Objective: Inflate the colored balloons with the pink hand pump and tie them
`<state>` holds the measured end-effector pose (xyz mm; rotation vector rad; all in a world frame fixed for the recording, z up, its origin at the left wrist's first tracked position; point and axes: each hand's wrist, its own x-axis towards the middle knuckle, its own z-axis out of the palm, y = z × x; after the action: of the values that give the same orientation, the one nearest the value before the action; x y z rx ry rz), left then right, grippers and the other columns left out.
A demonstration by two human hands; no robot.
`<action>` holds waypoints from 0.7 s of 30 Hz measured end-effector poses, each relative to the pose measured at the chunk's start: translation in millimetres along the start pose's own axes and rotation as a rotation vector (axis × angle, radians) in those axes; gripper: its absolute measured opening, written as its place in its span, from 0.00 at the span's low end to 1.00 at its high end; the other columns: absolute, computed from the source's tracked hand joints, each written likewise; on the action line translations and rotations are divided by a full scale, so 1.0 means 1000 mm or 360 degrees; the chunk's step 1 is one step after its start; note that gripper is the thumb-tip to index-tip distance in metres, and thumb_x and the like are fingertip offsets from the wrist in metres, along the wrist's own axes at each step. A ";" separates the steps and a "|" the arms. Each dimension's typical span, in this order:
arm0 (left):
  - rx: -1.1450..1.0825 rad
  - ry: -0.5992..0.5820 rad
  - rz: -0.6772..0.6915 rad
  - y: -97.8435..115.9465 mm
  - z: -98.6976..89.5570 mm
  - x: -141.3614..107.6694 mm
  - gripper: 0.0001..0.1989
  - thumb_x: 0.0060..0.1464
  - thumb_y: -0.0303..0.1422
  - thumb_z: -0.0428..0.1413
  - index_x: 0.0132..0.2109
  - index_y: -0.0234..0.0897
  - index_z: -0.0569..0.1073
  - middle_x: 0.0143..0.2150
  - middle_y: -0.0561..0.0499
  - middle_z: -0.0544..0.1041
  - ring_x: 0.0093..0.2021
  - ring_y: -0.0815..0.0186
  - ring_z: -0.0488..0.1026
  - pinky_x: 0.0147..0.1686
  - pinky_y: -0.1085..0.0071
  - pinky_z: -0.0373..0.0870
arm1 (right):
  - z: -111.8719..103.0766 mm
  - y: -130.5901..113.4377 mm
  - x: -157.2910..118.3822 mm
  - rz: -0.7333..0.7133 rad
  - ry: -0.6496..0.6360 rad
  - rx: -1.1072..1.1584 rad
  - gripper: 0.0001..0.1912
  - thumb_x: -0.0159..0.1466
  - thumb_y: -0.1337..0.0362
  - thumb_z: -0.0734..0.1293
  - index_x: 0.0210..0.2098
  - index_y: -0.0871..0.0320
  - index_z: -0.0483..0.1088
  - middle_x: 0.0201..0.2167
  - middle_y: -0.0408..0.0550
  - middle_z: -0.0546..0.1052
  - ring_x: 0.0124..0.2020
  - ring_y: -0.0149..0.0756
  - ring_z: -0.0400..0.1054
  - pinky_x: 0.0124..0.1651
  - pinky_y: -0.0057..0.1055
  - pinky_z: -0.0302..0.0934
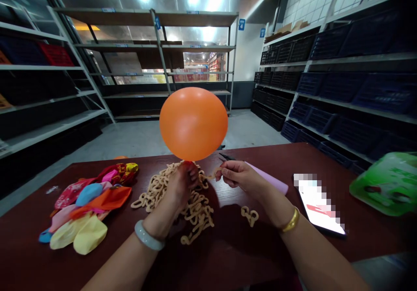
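Observation:
An inflated orange balloon [193,124] stands upright above the table, and my left hand [185,180] is closed round its neck. To the right, my right hand [239,173] pinches a thin beige strand that runs toward the left hand. Under and around the left hand lies a heap of beige looped cord [159,186], partly hidden by that hand and wrist. A small separate piece of the looped cord [250,216] rests on the table below the right hand. Uninflated balloons [89,195] in several colours are piled at the left.
On the dark red table [234,247], a lilac roll [270,179] and a dark pointed tool [227,156] lie behind my right hand. A lit phone [317,204] and a green plastic package [386,184] are at the right. Shelves with crates [329,87] stand beyond.

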<state>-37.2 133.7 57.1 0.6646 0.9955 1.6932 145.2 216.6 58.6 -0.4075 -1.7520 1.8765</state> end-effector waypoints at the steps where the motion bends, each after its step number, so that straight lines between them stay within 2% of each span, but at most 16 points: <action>1: 0.0086 -0.0018 0.0031 -0.004 0.002 -0.001 0.12 0.51 0.35 0.54 0.24 0.37 0.61 0.22 0.55 0.59 0.20 0.72 0.55 0.18 0.76 0.52 | 0.002 -0.001 -0.001 0.0008 -0.0029 0.0020 0.17 0.60 0.50 0.70 0.34 0.60 0.73 0.35 0.48 0.76 0.21 0.24 0.52 0.23 0.26 0.44; 6: 0.0358 -0.0192 0.0131 -0.023 0.008 -0.005 0.11 0.51 0.38 0.57 0.25 0.36 0.71 0.26 0.49 0.68 0.27 0.66 0.66 0.27 0.72 0.62 | 0.006 -0.004 -0.004 -0.0022 -0.0170 0.0036 0.15 0.61 0.51 0.69 0.36 0.58 0.75 0.34 0.46 0.75 0.21 0.24 0.51 0.23 0.27 0.41; 8: 0.0376 -0.0155 0.0108 -0.026 0.007 -0.005 0.11 0.51 0.39 0.58 0.27 0.37 0.73 0.27 0.47 0.71 0.27 0.65 0.67 0.27 0.70 0.64 | 0.006 -0.003 -0.002 -0.0039 -0.0149 -0.0007 0.16 0.61 0.50 0.69 0.36 0.57 0.75 0.34 0.47 0.75 0.21 0.24 0.51 0.22 0.27 0.41; 11: 0.0389 -0.0019 0.0055 -0.028 0.007 -0.006 0.11 0.50 0.41 0.59 0.31 0.38 0.72 0.28 0.48 0.72 0.25 0.64 0.69 0.23 0.71 0.63 | 0.007 0.000 0.001 -0.0002 -0.0052 -0.0059 0.18 0.60 0.49 0.69 0.36 0.58 0.75 0.28 0.45 0.74 0.20 0.24 0.51 0.21 0.27 0.41; 13: 0.0394 0.0038 0.0002 -0.029 0.008 -0.007 0.13 0.50 0.43 0.59 0.34 0.38 0.71 0.27 0.50 0.72 0.22 0.66 0.68 0.18 0.73 0.58 | 0.009 0.004 0.003 -0.0013 -0.0002 -0.0134 0.19 0.59 0.48 0.69 0.35 0.59 0.75 0.23 0.42 0.71 0.20 0.25 0.52 0.22 0.26 0.44; 16: 0.0393 0.0090 -0.0026 -0.032 0.009 -0.007 0.14 0.51 0.44 0.59 0.36 0.38 0.70 0.23 0.54 0.69 0.16 0.71 0.61 0.15 0.76 0.49 | 0.014 0.008 0.005 -0.0085 0.0066 -0.0315 0.20 0.60 0.47 0.69 0.33 0.60 0.75 0.20 0.40 0.68 0.20 0.26 0.56 0.23 0.26 0.48; 19: 0.0366 0.0117 0.0023 -0.034 0.011 -0.008 0.12 0.51 0.41 0.60 0.33 0.38 0.69 0.19 0.58 0.62 0.15 0.74 0.55 0.15 0.76 0.49 | 0.020 0.009 0.004 -0.0131 0.0137 -0.0466 0.20 0.60 0.47 0.69 0.32 0.59 0.76 0.19 0.40 0.68 0.21 0.27 0.59 0.25 0.26 0.51; 21: 0.0353 0.0115 0.0038 -0.034 0.011 -0.008 0.11 0.49 0.40 0.61 0.32 0.39 0.69 0.19 0.59 0.61 0.16 0.73 0.56 0.16 0.76 0.51 | 0.022 0.008 0.002 -0.0152 0.0188 -0.0483 0.20 0.59 0.47 0.69 0.33 0.59 0.76 0.20 0.40 0.69 0.22 0.28 0.60 0.26 0.27 0.53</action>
<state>-8.9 133.8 33.6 0.7657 1.2436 1.6513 129.7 199.7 53.7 -0.5259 -1.9435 1.4929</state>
